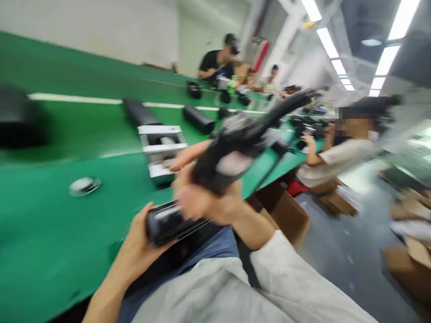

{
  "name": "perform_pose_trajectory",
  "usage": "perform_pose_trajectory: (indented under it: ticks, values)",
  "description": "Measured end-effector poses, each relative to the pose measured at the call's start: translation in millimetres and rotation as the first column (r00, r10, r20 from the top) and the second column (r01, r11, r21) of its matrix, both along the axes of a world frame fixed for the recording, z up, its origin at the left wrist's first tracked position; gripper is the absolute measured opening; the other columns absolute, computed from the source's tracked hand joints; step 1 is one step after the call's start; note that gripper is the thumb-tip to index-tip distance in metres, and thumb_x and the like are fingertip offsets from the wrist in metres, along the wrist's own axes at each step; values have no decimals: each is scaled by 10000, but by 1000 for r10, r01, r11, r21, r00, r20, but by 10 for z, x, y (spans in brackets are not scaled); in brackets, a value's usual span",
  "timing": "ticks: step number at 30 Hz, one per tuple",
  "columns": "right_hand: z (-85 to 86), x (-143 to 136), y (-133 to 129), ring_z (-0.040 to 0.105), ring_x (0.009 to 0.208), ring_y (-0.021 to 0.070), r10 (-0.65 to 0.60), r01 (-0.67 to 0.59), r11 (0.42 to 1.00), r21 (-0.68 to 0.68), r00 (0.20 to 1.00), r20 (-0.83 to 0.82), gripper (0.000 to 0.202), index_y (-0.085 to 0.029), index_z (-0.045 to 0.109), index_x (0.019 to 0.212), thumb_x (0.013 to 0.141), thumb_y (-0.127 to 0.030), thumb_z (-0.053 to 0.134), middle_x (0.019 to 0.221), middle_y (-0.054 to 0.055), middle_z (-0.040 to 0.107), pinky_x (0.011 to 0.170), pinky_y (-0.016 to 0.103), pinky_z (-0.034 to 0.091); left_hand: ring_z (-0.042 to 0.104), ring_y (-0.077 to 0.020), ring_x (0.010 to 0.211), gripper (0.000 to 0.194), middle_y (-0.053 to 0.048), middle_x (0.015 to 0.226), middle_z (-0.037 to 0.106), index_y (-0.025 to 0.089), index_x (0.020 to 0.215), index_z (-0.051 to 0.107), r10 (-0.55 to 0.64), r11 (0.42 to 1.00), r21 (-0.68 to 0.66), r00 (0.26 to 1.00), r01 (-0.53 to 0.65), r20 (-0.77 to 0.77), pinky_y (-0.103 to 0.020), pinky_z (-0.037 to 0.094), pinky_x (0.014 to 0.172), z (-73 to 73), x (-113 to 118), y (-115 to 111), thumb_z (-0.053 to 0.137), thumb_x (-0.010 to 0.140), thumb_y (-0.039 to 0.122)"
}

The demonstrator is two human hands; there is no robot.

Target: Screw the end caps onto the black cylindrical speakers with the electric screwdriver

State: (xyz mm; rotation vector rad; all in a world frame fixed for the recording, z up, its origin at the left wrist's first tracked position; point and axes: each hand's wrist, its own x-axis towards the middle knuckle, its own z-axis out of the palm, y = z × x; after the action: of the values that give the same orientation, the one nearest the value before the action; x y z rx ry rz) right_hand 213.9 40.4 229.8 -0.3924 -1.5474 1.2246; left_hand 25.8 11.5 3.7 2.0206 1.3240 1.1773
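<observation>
My left hand is wrapped round one end of a glossy black cylinder-shaped part, held low at the table's front edge. Above it, my right hand grips a black power tool with a pale oval patch on its side. Motion blurs the tool, so its exact kind does not show. A thick black length reaches from it toward the upper right. Just beyond my right hand, a white-framed open holder stands on the green table.
A small round silvery piece lies at left. Black cylinders and a blurred dark object stand farther back. A co-worker sits at right, another person across the table. Below the edge is a cardboard box.
</observation>
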Motion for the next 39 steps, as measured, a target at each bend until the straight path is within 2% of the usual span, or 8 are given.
perform_pose_trajectory:
  ticks: [1,3,7,13,19,29,34,39]
  values:
    - [29,6,141,519,396,114,16,-10,999,44,992,-126,320,-369,717,1139,876,-348,898,618,-112,585,378,257,476,638,-383,1441,1007,-103,1615,572,384,1730,334,35,998,-43,999,-35,2,-675,584,1189,-51,-121,-157,916,911,462]
    - [55,-22,502,476,372,101,-147,184,974,135,959,-243,254,-337,688,1114,924,-306,853,601,-120,525,369,249,451,590,-395,1520,1209,-123,1654,526,398,1770,189,23,991,-130,1000,-21,17,-641,519,1276,-98,-237,-308,970,848,362]
    - [-14,-215,1178,464,379,104,-347,424,881,211,880,-323,242,-302,600,917,926,-349,837,568,-127,425,422,275,481,541,-401,1572,1233,-165,1697,468,380,1775,156,18,984,-176,999,-9,52,-607,470,1314,-84,-223,-267,969,851,300]
    - [-265,-469,1716,524,442,133,-409,464,848,258,880,-241,399,-309,565,908,926,-589,848,564,-108,430,464,313,518,554,-408,1566,1251,-158,1689,481,402,1771,173,11,979,-202,998,2,65,-602,481,1301,-43,-200,-279,985,828,275]
    - [-404,-539,1820,462,400,98,-408,458,843,282,886,-220,470,-316,612,968,933,-737,818,625,-93,477,425,301,448,540,-402,1579,1248,-156,1702,476,396,1774,169,17,977,-215,998,-2,67,-588,470,1311,-38,-210,-277,983,833,291]
    - [-433,-464,1839,365,408,103,-436,463,839,286,886,-158,646,-341,534,1016,854,-934,733,633,-111,482,415,317,400,554,-399,1561,1256,-152,1697,473,392,1778,161,15,980,-201,998,-3,60,-574,485,1295,-33,-210,-270,984,832,329]
    - [-304,-333,1699,368,394,118,-402,451,854,258,888,-222,508,-343,569,1012,903,-780,805,611,-105,442,408,324,377,546,-400,1566,1248,-165,1706,461,375,1784,153,19,979,-205,999,-8,49,-572,489,1288,-44,-210,-267,975,846,351]
    - [28,-100,1222,347,387,123,-345,431,862,267,884,-314,215,-342,681,986,970,-475,849,594,-84,375,371,325,313,522,-404,1594,1244,-168,1724,453,368,1788,152,22,983,-181,999,-15,35,-566,482,1296,-30,-202,-262,970,851,370]
